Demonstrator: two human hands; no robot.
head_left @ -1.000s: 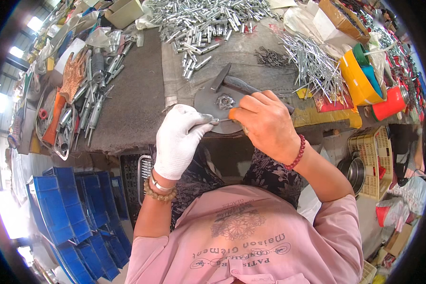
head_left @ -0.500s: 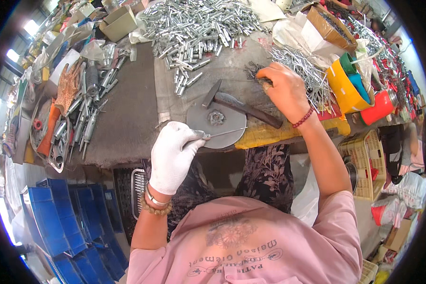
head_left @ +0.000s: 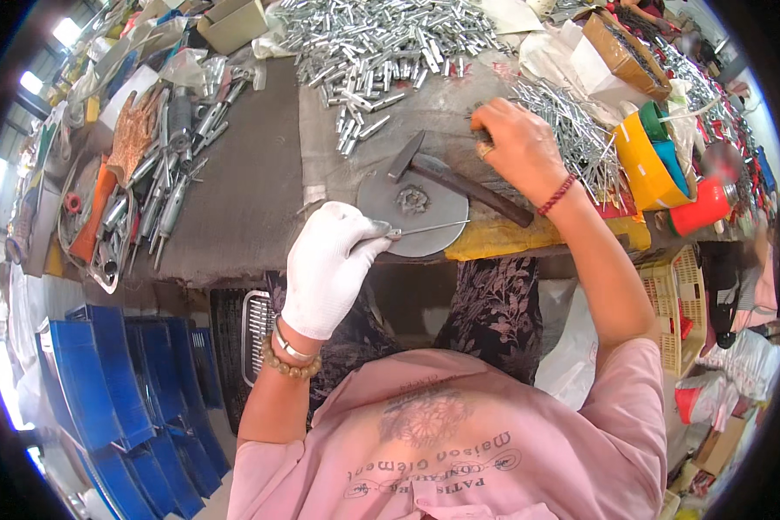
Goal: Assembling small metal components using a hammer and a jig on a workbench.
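Note:
My left hand (head_left: 328,269), in a white glove, pinches a thin metal rod with a short silver sleeve at its held end. The rod (head_left: 438,227) points right, above the near part of a round grey metal plate (head_left: 429,244). On that plate rests the head of a hammer (head_left: 478,191), its dark handle slanting toward the near right. My bare right hand (head_left: 529,149) is beyond the handle, fingers curled together over a spot of small dark pins. Those pins are mostly covered by the hand, and whatever the fingertips hold is hidden.
Silver metal sleeves (head_left: 390,43) lie heaped at the back. Thin rods (head_left: 572,134) are piled right of my right hand, near a yellow container (head_left: 646,165) and a red bottle (head_left: 698,208). Tools and assembled metal parts (head_left: 169,165) lie left. Blue bins (head_left: 95,373) stand below.
The whole view has shifted slightly. My right hand has moved a little left, over the small dark pins that showed before. My left hand keeps the rod over the plate.

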